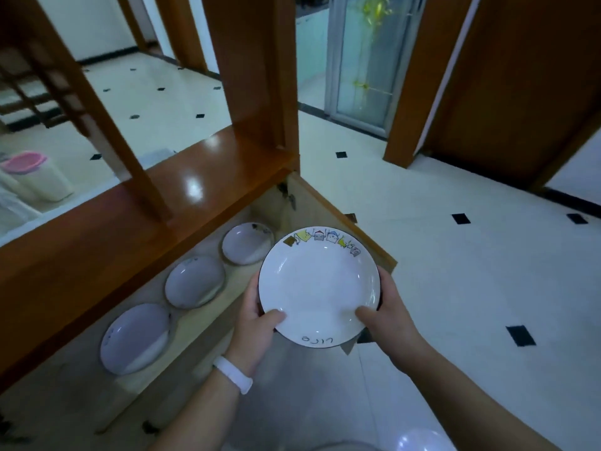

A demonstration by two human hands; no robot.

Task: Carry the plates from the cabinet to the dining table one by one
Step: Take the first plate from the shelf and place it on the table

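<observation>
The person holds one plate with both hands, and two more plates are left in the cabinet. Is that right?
Almost. The head view shows three plates left in the cabinet, not two: the far plate, the middle plate and the near plate. The rest is right: the left hand and the right hand both hold the decorated plate.

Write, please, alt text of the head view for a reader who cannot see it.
A person's left hand and right hand hold a white plate by its near rim, thumbs on top. To its left, three more plates lie in a row inside an open wooden cabinet.
</observation>
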